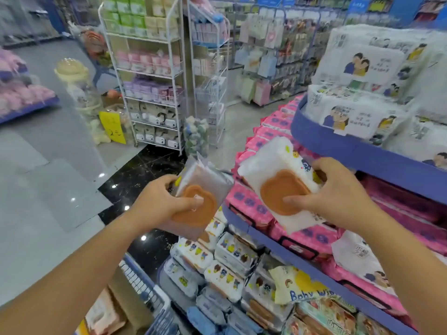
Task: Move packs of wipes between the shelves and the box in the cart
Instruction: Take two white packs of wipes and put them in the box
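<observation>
Count: two hands, two packs in hand, one each. Three shelf tiers in view.

Left hand point(159, 201) grips the left pack point(205, 182), a shaded pack with one orange lid point(205, 213). The thumb point(191, 201) lies across the lid and the fingers curl round the pack's left edge, mostly hidden behind it. The pack is held in the air, tilted, above the bottom-tier packs and near the cart point(145, 286).

Right hand point(338, 197) grips the right pack point(268, 170), white, also with one orange lid point(278, 189). The thumb point(297, 201) presses on the lid and the fingers wrap over the pack's far right edge. The pack hangs above the pink packs point(246, 199) on the middle tier of the shelves point(278, 243), without clear contact.

The two packs are apart. Box point(121, 298) sits in the cart, low left.
</observation>
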Demonstrator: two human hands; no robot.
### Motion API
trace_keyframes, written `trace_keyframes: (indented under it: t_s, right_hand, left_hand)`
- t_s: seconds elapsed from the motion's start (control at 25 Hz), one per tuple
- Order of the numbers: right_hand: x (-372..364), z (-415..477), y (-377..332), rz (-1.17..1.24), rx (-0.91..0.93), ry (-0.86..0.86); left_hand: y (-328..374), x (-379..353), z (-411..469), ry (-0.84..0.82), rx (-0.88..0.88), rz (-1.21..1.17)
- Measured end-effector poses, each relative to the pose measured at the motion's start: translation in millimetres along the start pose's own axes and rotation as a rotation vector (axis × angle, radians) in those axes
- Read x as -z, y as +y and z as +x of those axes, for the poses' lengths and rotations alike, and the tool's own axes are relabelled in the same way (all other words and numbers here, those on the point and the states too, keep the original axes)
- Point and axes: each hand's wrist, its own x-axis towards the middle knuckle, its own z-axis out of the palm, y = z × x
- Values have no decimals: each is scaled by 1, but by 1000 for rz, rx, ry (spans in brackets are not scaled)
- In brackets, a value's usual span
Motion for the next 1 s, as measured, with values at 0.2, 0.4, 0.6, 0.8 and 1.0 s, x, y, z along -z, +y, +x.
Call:
trace_keyframes:
  t_s: [0.2,0.4,0.6,0.8,1.0]
  right_hand:
    - [-115,-11,-47,391,-70,-197]
    - [-284,-51,-101,623,-252,-558]
    - [-453,-107,-143,628,-453,-828]
    - [-587,-133,-139,456,-578,-818]
    - [-666,-139,-107,196,-390,-568]
  left_hand:
    - [-96,51,-76,220,333,-552]
    - [-220,117,-161,517,585,-740]
    - [-348,165,-238,727,807,-782]
    - [-448,149,-229,668,923,-737]
    - [-515,101,-168,605,890,-682]
